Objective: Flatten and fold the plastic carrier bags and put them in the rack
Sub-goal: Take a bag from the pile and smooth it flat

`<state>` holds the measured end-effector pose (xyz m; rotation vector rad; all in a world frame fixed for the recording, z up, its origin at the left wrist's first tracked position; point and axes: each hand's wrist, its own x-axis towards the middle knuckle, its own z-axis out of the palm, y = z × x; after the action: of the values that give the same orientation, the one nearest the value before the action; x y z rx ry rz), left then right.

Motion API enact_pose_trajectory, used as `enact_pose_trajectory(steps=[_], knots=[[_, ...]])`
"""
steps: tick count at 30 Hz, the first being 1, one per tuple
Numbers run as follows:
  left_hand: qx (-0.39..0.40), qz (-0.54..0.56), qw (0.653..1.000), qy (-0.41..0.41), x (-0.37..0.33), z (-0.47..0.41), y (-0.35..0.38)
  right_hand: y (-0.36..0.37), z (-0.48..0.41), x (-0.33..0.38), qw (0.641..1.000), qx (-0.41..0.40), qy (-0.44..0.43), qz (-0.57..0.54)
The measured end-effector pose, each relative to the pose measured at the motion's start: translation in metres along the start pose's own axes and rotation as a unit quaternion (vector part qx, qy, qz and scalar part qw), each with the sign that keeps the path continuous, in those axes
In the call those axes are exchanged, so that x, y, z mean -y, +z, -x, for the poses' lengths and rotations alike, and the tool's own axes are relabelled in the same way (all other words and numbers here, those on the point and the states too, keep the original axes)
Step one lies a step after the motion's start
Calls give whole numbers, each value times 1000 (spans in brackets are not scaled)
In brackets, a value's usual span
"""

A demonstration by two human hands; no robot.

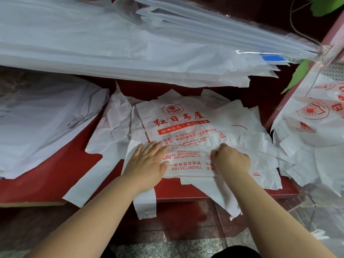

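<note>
Carrier bag [186,125]: likely thin, limp, slippery | we are pressing it with left hand [149,164] spread flat | right hand [230,161] pinching its folded edge

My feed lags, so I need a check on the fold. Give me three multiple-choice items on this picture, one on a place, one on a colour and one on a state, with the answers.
1. Where does the left hand rest?
A. on the printed bag
B. on top of the other hand
C. in the air, touching nothing

2. What colour is the print on that bag?
A. blue
B. green
C. red

3. How is the right hand?
A. flat, fingers straight
B. fingers curled on the bag's folded-over edge
C. lifted clear of the bag

Answers:
1 A: the palm lies flat on the bag, which lies on the red shelf.
2 C: the logo and all the writing are red on white.
3 B: the knuckles are bent and the fingertips meet at the fold line.
</note>
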<state>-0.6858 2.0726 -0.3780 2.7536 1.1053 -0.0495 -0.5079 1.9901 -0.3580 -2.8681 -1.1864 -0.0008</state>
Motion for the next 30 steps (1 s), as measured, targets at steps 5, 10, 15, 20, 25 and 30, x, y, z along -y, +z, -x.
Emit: enact_pose_trajectory(steps=[5, 10, 15, 20, 25, 30], knots=[[19, -5, 1000, -8, -2, 0, -2, -7, 12, 23, 994, -50, -88, 48], [13, -9, 1000, -24, -2, 2, -3, 10, 38, 73, 952, -60, -281, -104], [28, 3, 999, -32, -2, 0, -3, 18, 29, 35, 976, 65, -195, -70], [30, 30, 999, -31, -1, -2, -5, 10, 26, -7, 985, 52, -152, -62], [-26, 121, 989, -79, 10, -10, -29, -1, 32, -28, 955, -58, -271, -106], [41, 46, 992, -106, 29, -19, -50, 4, 30, -27, 915, -181, -359, -33]])
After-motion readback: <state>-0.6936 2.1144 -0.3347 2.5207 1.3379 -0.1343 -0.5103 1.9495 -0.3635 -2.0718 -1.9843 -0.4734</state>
